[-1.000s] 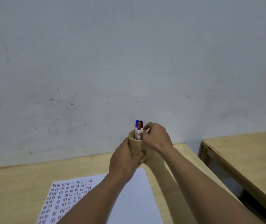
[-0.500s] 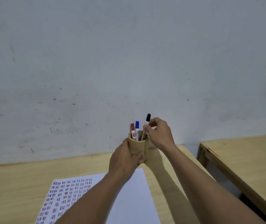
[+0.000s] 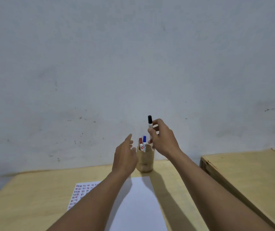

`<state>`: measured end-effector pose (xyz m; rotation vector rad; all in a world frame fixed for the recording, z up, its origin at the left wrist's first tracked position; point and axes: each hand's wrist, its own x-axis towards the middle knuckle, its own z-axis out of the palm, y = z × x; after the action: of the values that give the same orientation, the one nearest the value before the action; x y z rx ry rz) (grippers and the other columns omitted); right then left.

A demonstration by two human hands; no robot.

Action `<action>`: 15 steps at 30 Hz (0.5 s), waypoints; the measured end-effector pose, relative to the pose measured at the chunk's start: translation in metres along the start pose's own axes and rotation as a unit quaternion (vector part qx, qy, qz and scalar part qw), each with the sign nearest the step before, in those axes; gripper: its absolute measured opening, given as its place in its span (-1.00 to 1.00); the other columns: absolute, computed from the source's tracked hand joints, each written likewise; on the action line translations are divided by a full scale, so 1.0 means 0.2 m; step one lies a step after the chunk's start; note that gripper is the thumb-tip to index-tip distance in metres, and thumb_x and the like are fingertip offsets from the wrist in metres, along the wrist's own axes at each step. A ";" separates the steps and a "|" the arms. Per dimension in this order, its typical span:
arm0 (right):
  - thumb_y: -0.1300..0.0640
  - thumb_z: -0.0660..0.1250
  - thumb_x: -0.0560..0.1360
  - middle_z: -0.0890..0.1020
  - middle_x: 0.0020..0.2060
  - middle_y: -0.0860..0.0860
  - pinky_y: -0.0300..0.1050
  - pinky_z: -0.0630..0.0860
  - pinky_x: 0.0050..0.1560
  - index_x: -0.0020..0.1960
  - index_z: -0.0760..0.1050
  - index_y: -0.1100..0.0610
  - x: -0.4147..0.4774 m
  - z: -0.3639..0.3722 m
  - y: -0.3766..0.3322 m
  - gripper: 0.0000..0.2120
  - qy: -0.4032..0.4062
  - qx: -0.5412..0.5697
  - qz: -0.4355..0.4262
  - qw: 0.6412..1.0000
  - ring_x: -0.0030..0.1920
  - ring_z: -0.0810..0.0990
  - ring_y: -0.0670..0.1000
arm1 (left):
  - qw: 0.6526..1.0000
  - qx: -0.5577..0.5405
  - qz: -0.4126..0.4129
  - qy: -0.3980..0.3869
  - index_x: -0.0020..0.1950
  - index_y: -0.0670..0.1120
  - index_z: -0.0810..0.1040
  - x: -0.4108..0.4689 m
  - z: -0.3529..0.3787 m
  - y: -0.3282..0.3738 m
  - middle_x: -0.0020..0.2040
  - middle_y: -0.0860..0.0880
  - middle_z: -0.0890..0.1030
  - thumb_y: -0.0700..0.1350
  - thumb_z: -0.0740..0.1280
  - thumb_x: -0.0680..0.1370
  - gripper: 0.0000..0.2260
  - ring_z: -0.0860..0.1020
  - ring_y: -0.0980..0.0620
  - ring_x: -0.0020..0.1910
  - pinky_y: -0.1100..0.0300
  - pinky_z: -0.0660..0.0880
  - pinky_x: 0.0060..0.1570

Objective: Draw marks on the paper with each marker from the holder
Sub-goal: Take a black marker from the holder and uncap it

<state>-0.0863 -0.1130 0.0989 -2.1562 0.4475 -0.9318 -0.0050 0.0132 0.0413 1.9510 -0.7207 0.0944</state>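
A round wooden holder (image 3: 145, 161) stands at the far edge of the table, just beyond the white paper (image 3: 140, 205). A red marker (image 3: 141, 144) and a blue marker (image 3: 144, 142) stick up out of it. My right hand (image 3: 162, 139) holds a black-capped marker (image 3: 150, 121) upright above the holder's right side, clear of the rim. My left hand (image 3: 125, 155) hovers just left of the holder with its fingers spread, not touching it. The paper's left part carries rows of small red and blue marks (image 3: 81, 192); my left forearm covers part of them.
The light wooden table (image 3: 25, 197) ends against a grey wall (image 3: 133, 64). A second wooden table (image 3: 250, 177) stands to the right, separated by a narrow gap.
My right hand has lifted the black marker up out of the holder. My left hand has let go of the holder and opened beside it.
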 end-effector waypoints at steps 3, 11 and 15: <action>0.00 0.23 0.65 0.62 -0.22 -0.14 0.02 0.64 -0.19 0.05 0.49 -0.06 -0.09 0.00 -0.07 -0.93 -0.020 -0.046 -0.019 0.999 -0.28 0.68 -0.06 | 0.998 -0.038 0.031 0.032 0.48 0.00 0.42 -0.05 -0.12 0.11 0.22 -0.02 0.62 -0.24 0.17 0.60 -0.55 0.56 0.04 0.17 0.21 0.46 0.13; 0.16 0.28 0.59 0.70 0.08 0.00 -0.05 0.55 0.02 0.22 0.65 0.02 -0.26 0.00 -0.17 -0.73 -0.079 -0.175 -0.031 0.981 0.10 0.63 0.05 | 0.995 -0.084 0.052 -0.005 0.07 0.08 0.70 -0.15 -0.33 0.21 -0.14 0.13 0.71 -0.16 0.38 0.53 -0.80 0.65 0.24 -0.19 0.28 0.57 -0.09; 0.15 0.27 0.61 0.60 0.14 -0.03 -0.09 0.52 -0.01 0.31 0.55 0.01 -0.32 0.01 -0.20 -0.72 -0.047 -0.140 -0.032 0.989 0.06 0.63 0.00 | 0.994 -0.093 0.047 0.014 -0.09 0.01 0.73 -0.17 -0.37 0.21 -0.25 0.06 0.73 -0.21 0.38 0.56 -0.84 0.69 0.07 -0.19 -0.01 0.64 -0.02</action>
<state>-0.1266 -0.0495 0.0969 -2.4700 0.4875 -0.8383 -0.0368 0.0779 0.0986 1.7363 -0.7750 0.1075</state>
